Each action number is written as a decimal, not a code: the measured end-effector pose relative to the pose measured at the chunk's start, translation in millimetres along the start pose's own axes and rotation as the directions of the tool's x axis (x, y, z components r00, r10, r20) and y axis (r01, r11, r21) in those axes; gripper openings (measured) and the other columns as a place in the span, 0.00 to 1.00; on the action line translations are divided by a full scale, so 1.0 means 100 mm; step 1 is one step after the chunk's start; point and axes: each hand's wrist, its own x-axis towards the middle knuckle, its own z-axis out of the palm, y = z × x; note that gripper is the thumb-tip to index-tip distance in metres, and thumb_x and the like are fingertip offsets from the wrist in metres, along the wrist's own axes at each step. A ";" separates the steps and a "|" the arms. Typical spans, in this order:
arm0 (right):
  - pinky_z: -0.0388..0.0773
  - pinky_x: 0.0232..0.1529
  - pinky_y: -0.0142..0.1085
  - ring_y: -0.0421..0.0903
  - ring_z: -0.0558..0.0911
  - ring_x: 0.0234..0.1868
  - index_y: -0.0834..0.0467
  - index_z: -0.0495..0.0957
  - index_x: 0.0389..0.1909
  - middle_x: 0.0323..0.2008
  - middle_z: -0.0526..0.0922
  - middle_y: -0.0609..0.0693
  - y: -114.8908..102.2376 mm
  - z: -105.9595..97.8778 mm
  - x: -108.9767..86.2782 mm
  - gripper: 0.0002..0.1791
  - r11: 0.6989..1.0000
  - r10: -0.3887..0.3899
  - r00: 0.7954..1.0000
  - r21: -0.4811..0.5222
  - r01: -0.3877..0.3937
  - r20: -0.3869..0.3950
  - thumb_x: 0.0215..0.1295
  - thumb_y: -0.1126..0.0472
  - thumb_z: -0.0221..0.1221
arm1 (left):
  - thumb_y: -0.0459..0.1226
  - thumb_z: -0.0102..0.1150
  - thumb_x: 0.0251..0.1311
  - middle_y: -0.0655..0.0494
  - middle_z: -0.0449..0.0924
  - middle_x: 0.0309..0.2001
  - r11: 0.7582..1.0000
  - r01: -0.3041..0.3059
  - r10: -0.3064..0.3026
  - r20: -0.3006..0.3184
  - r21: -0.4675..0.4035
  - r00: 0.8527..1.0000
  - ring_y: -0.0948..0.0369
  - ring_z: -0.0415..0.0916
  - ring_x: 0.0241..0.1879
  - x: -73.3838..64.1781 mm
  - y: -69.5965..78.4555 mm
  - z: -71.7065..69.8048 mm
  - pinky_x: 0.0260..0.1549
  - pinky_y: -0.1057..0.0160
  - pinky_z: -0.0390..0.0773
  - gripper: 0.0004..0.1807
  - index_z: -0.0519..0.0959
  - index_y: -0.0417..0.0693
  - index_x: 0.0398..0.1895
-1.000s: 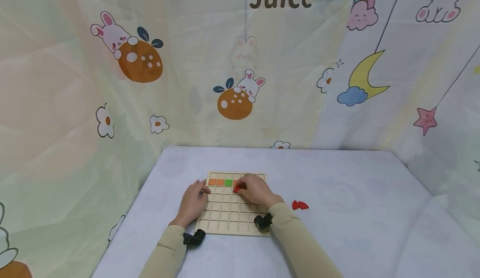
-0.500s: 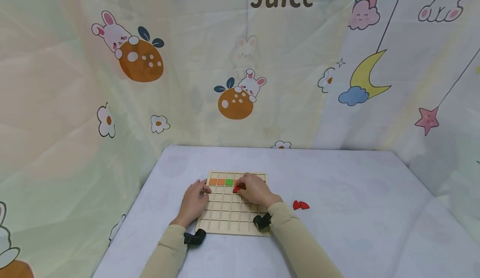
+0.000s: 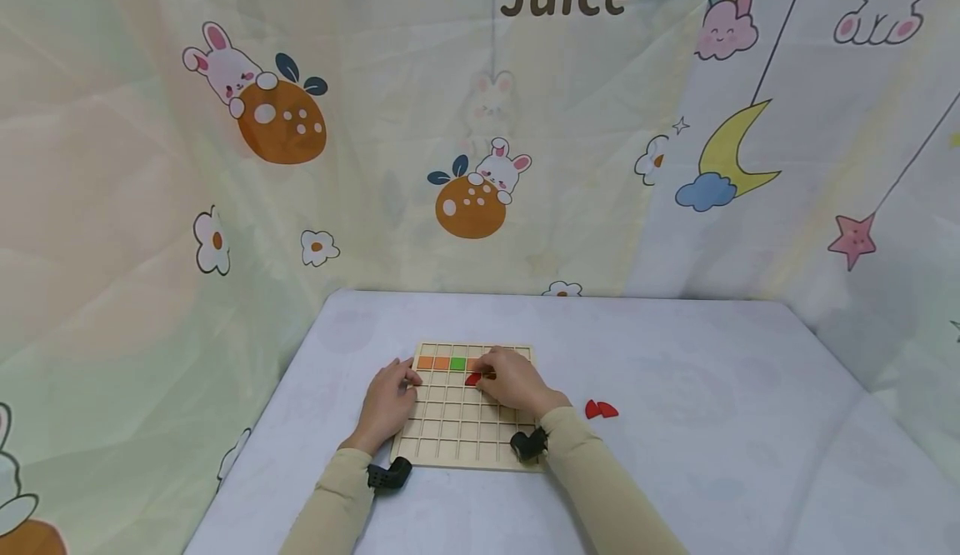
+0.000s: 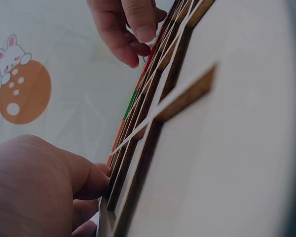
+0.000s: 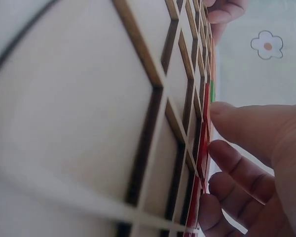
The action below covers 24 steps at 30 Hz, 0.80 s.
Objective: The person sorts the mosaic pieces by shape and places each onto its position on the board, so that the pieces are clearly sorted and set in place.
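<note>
A pale wooden grid board (image 3: 450, 430) lies in front of me. My left hand (image 3: 388, 401) holds its left edge, the fingertips right at the rim in the left wrist view. Over the upper right of the board, my right hand (image 3: 513, 380) has thumb and index finger at a red piece (image 3: 472, 379) just below a row of coloured tiles. In the right wrist view the thumb (image 5: 224, 118) and bent index finger touch the red strip (image 5: 204, 133) at the grid. Part of the red is hidden under the right hand.
Orange tiles (image 3: 425, 362) and a green tile (image 3: 457, 364) sit in an upper row of the board. Two red wedge-shaped pieces (image 3: 602, 410) lie on the white table (image 3: 712, 455) to the right. A printed cloth (image 3: 375, 122) hangs behind the table.
The right hand has shifted very slightly right, showing a little more of the red piece under its fingertips. The left hand, board and loose red pieces stay put.
</note>
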 end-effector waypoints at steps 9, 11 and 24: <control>0.79 0.43 0.37 0.42 0.76 0.39 0.54 0.84 0.47 0.42 0.81 0.46 0.04 -0.10 -0.12 0.12 1.000 0.015 0.999 -0.025 -0.015 -0.034 0.63 0.59 0.63 | 0.29 0.53 0.60 0.43 0.67 0.69 1.000 -0.020 0.020 0.025 0.000 0.999 0.45 0.53 0.73 0.01 0.00 -0.03 0.74 0.46 0.48 0.06 0.77 0.50 0.33; 0.80 0.45 0.38 0.42 0.77 0.40 0.53 0.84 0.47 0.42 0.82 0.45 0.05 -0.12 -0.14 0.12 0.999 0.018 0.999 -0.039 -0.019 -0.037 0.63 0.58 0.64 | 0.30 0.54 0.60 0.44 0.67 0.69 1.000 -0.021 0.021 0.023 0.002 1.000 0.45 0.53 0.73 0.02 0.00 -0.04 0.73 0.44 0.49 0.06 0.78 0.50 0.33; 0.80 0.42 0.36 0.41 0.78 0.38 0.55 0.84 0.47 0.39 0.82 0.44 0.18 -0.27 -0.35 0.14 0.995 0.061 0.996 -0.074 -0.065 -0.062 0.62 0.56 0.65 | 0.30 0.54 0.60 0.44 0.68 0.68 1.000 -0.021 0.021 0.023 -0.002 1.000 0.45 0.53 0.73 0.02 -0.01 -0.03 0.73 0.42 0.50 0.06 0.78 0.49 0.33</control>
